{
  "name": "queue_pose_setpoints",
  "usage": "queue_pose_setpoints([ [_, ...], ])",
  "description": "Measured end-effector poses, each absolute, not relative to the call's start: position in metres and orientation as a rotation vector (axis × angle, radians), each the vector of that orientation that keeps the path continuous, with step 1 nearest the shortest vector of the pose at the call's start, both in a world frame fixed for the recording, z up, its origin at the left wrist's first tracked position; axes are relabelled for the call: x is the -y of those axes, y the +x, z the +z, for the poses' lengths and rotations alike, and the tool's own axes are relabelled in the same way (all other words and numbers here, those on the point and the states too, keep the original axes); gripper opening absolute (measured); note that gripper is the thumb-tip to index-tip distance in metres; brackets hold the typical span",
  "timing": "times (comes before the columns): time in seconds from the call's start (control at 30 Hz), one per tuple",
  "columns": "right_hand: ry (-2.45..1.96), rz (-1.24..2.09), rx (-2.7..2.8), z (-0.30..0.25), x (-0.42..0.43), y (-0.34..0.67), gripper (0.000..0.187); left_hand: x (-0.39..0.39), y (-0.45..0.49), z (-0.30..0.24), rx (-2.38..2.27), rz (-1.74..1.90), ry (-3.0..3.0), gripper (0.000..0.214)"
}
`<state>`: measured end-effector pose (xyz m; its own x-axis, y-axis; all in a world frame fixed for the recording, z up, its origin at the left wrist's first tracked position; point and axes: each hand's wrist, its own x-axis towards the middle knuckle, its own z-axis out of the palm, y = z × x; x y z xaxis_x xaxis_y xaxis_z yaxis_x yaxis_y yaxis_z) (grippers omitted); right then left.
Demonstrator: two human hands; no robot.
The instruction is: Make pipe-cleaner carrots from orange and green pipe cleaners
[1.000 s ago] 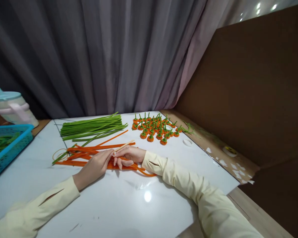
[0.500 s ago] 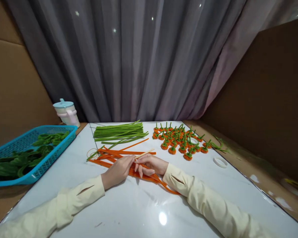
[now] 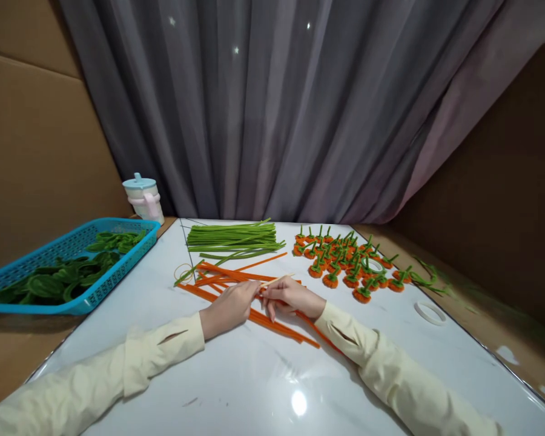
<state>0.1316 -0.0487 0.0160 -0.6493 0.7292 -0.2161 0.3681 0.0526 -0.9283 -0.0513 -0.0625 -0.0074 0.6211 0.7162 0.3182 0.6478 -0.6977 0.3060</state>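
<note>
Over the middle of the table, my left hand [image 3: 231, 307] and my right hand [image 3: 295, 297] meet at the fingertips, both closed. A thin pale wooden stick [image 3: 278, 280] juts out to the right from my left fingertips, above my right index finger. Between the fingers shows a bit of orange pipe cleaner at the stick; a strand seems to run through my right hand and trail out below the wrist. Under both hands lie loose orange pipe cleaners [image 3: 281, 327], partly hidden by them.
Green pipe cleaners [image 3: 231, 237] lie in a bundle behind. Several orange flower-like pieces with green stems [image 3: 330, 280] stand back right, near a white tape roll [image 3: 430, 313]. At left are a blue basket [image 3: 95, 300] of green leaf shapes and a lidded cup [image 3: 144, 200].
The view has shifted left, so everything sits farther right in the picture. My hands stay together at the stick, and my right fingers have curled in closer around the orange strand.
</note>
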Motion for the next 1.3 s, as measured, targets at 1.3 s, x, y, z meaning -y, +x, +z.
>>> queue_pose_setpoints([
  [1.3,-1.06,0.014,3.027,0.067,0.079,0.135,0.013,0.078,-0.05,-0.009,-0.88,0.887,3.044,0.039],
])
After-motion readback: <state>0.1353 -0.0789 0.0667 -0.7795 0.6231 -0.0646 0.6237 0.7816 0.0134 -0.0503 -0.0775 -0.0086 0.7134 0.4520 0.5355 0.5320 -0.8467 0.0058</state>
